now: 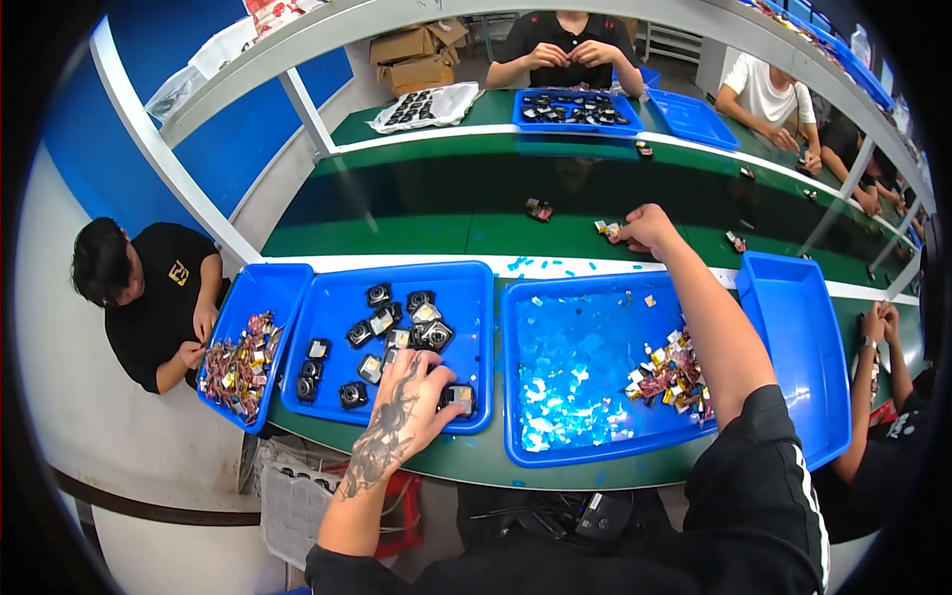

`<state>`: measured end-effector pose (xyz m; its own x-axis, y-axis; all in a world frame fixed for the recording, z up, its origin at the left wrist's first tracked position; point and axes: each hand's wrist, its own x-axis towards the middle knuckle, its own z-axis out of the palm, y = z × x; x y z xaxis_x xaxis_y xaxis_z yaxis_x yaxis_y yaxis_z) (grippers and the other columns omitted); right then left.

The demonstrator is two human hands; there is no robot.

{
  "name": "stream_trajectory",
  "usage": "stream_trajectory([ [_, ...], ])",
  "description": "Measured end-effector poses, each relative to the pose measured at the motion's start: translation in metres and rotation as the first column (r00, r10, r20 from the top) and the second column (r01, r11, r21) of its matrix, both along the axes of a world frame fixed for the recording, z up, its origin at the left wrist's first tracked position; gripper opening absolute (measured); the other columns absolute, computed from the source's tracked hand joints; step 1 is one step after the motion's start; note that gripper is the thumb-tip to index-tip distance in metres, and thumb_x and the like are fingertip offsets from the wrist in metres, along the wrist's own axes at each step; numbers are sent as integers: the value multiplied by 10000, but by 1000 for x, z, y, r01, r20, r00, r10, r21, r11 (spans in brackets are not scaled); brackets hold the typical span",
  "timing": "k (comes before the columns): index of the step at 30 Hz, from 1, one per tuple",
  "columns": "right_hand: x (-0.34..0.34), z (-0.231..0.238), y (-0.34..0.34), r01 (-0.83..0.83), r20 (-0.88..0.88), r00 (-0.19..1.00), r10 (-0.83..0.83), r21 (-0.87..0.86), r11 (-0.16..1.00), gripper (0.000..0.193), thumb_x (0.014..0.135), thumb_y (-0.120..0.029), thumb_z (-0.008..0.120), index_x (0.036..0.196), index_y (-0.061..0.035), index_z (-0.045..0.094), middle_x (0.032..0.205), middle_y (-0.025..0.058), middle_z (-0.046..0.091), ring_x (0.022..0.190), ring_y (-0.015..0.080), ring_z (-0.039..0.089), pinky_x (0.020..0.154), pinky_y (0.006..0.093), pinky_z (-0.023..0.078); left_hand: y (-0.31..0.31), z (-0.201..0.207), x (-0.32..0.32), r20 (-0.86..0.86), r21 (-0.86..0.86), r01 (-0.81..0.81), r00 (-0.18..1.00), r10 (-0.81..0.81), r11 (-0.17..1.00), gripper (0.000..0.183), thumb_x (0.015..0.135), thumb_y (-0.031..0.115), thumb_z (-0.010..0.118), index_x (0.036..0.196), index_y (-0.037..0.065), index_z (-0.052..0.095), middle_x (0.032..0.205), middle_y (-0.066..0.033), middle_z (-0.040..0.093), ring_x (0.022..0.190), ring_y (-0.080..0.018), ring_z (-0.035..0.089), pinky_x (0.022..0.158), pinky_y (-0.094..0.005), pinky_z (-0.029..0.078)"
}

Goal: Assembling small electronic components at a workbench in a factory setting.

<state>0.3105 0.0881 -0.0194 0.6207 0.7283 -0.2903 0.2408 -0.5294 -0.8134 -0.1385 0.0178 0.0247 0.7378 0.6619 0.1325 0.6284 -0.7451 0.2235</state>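
Observation:
My left hand [405, 402] is closed over the front right of a blue tray [481, 297]. Its thumb and fingers are around a small black camera-like housing [458, 398] with a pale square top. Several similar black housings [359, 332] lie loose in that tray, some with a round lens-like face up. Stretched forward over the green conveyor belt, my right hand [647, 230] pinches a small part with yellow and white pieces [608, 231]. Closest below that arm is a second blue tray [514, 377], holding a heap of small wired parts [674, 377] and scattered shiny blue film pieces [570, 397].
Small parts [538, 209] lie spaced along the belt. A tray of wired parts [243, 367] stands left beside a co-worker [164, 297]; another blue tray [793, 347] stands right. Other people sit across and to the right. A white metal frame [307, 114] spans overhead.

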Motion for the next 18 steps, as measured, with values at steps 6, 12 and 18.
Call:
stream_trajectory([
  [6,25,17,-27,-44,390,920,-24,165,985,285,774,-125,761,1014,-18,649,937,139,687,865,237,670,699,367,544,14,1,11,492,-628,173,844,214,759,199,835,-73,620,899,50,478,977,-139,700,974,-207,690,813,-276,542],
  [12,-23,88,-126,-251,674,721,162,37,967,122,761,-112,727,855,-37,713,835,148,708,799,295,687,726,368,536,38,36,88,683,-724,604,565,462,333,111,963,122,573,974,69,476,1024,-189,687,803,-222,695,626,-278,572],
  [18,-31,60,-188,-243,659,659,361,-267,932,100,713,-72,742,801,-33,714,831,154,693,797,312,667,728,373,526,27,8,134,587,-774,614,607,536,154,357,978,158,542,1302,75,419,1146,-185,639,863,-225,692,636,-258,559],
])
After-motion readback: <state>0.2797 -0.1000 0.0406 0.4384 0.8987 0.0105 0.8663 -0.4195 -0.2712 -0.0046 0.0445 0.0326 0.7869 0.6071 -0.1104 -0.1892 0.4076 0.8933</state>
